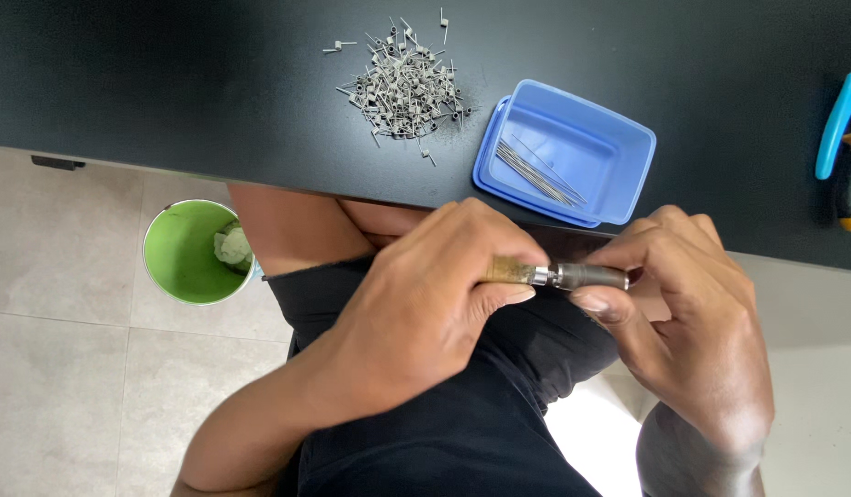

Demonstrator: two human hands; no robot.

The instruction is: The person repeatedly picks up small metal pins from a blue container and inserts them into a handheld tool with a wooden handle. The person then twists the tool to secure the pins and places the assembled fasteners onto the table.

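Both hands pinch a small metal cylinder [573,275] over our lap: left hand [425,304] clamps the amber end, mostly hidden by fingers, right hand [692,313] grips the grey end. Pliers [844,124] on the black table [168,83] are cut off.

Both hands [554,304] grip small tool [559,274]

The desk [168,83] was plain matte black. On it lay a heap of dull grey wire coils [405,85] and a light blue tray [573,138] holding silvery wires [539,173]. The pliers [841,138] had blue and yellow-black handles. The small cylinder [559,274] was amber, silver and dark grey. The bin [194,250] was bright green, the floor [57,313] pale beige tile.
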